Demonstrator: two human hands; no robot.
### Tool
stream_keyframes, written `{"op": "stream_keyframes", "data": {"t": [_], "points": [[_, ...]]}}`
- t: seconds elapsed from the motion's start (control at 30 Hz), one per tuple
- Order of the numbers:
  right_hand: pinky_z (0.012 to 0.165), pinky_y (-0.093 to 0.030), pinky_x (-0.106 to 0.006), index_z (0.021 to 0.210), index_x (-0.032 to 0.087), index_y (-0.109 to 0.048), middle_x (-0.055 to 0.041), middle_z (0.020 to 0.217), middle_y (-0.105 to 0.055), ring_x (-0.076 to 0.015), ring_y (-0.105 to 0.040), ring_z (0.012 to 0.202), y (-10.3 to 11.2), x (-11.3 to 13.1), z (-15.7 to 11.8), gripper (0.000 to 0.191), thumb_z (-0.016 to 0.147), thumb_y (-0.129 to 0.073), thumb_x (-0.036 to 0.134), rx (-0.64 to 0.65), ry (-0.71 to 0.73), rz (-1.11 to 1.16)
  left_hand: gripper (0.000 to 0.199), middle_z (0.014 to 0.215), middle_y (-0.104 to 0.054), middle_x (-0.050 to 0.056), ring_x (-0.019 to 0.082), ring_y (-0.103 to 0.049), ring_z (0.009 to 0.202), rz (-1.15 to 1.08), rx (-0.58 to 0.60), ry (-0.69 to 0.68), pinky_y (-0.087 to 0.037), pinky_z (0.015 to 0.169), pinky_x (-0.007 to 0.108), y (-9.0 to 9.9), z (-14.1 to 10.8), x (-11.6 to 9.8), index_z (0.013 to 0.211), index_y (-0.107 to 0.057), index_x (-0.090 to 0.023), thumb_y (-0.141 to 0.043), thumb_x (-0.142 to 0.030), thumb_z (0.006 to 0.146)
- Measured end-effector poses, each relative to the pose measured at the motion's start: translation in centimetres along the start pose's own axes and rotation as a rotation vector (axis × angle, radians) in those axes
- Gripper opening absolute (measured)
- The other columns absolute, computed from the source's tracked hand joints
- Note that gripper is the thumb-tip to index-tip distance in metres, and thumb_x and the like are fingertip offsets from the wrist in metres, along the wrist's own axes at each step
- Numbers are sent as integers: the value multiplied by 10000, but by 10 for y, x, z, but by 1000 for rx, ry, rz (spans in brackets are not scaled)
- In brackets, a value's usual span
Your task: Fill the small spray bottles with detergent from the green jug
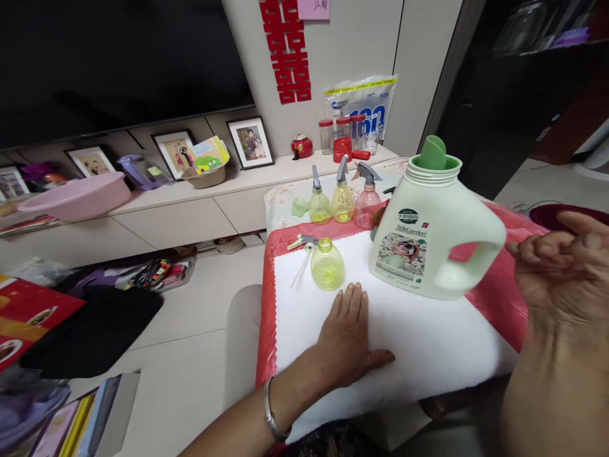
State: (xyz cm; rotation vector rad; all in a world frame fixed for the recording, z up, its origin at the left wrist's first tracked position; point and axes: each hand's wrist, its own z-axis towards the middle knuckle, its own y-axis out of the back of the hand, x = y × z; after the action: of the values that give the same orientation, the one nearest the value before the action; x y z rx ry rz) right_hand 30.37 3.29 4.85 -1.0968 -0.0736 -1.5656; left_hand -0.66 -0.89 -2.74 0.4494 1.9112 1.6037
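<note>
My left hand lies flat on a white cloth, palm down, fingers together and thumb out, holding nothing. Just beyond its fingertips stands a yellow-green spray bottle without its top, some liquid in its bottom. A grey and green spray head with a tube lies left of that bottle. My right hand is raised at the right edge, palm up and fingers loosely curled, with nothing visible in it. Nearest to it is a large pale green detergent jug, uncapped, a green piece sticking up from its mouth.
Green, yellow and pink spray bottles with grey heads stand behind on the table. Red plastic sheeting lies under the cloth. Along the wall, a cabinet carries framed photos, a pink basin and red-lidded jars.
</note>
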Motion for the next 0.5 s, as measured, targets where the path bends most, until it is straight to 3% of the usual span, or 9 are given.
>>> {"op": "stream_keyframes", "data": {"t": [0.33, 0.5], "points": [[410, -330, -240, 926, 87, -646, -18, 541, -496, -149, -399, 458, 0, -1, 0, 480, 492, -485, 216, 12, -24, 27, 1064, 1635, -83, 257, 370, -39, 1524, 35, 21, -33, -108, 1241, 529, 2, -13, 3, 1537, -144, -2, -275, -809, 856], [433, -306, -242, 874, 117, -660, -28, 548, -456, -143, -408, 467, -2, 1, -1, 430, 511, -468, 242, -20, -30, -50, 947, 1595, -298, 232, 396, -205, 1498, -45, -56, -100, -239, 1208, 531, 14, -36, 0, 1498, -286, -57, -450, -739, 862]]}}
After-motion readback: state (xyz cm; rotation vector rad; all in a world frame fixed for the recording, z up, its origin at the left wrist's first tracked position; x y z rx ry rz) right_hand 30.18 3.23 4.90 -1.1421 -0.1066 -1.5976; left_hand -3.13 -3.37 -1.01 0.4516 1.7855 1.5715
